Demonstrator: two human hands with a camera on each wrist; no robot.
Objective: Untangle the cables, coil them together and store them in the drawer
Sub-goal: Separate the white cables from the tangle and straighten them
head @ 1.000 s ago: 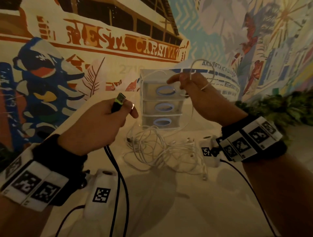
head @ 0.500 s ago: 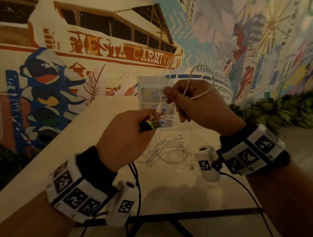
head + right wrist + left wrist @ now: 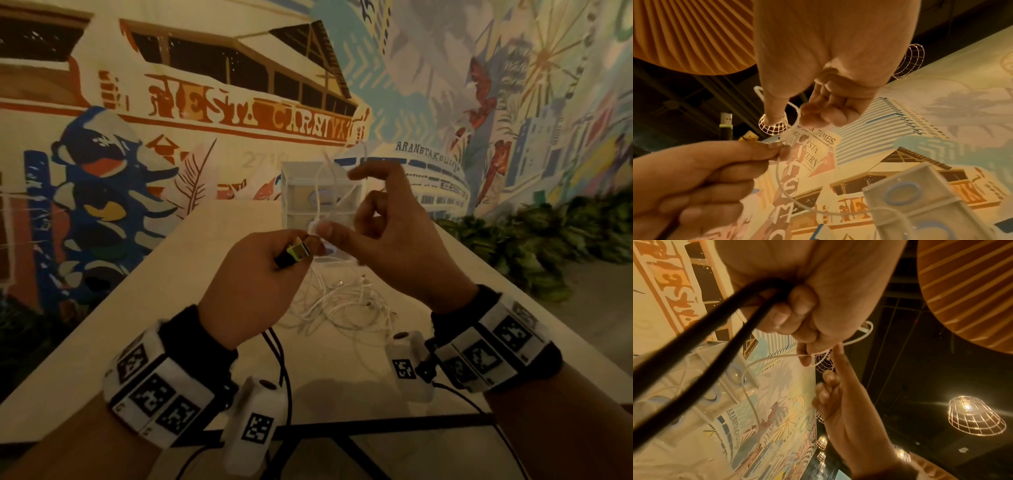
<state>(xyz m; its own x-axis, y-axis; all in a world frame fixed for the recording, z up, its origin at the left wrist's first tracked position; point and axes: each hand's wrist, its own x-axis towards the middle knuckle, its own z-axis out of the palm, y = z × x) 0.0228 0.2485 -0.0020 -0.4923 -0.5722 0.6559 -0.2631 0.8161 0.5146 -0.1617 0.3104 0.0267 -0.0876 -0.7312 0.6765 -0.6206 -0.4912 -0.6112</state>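
Note:
My left hand (image 3: 307, 247) grips a black cable (image 3: 715, 337) just behind its green-banded USB plug (image 3: 295, 252), which also shows in the right wrist view (image 3: 726, 123). Its fingertips also pinch a thin white cable (image 3: 781, 178). My right hand (image 3: 346, 219) is close beside it: the thumb presses the white cable's end (image 3: 314, 224), the index finger sticks out, and the other fingers curl round a raised loop of it (image 3: 796, 112). A tangle of white cables (image 3: 342, 301) lies on the table below. The clear drawer unit (image 3: 301, 185) stands behind, its drawers closed.
The pale table (image 3: 212, 274) runs along the mural wall (image 3: 205, 116) on the left. Green plants (image 3: 555, 246) stand past its right edge. Wire-cage lamps (image 3: 974, 417) hang overhead. A dark frame bar (image 3: 376, 428) crosses under the near table edge.
My left hand has swung the black plug up and right until it meets my right hand. The right index finger has lifted away, and the white cable end now sits at the left fingertips.

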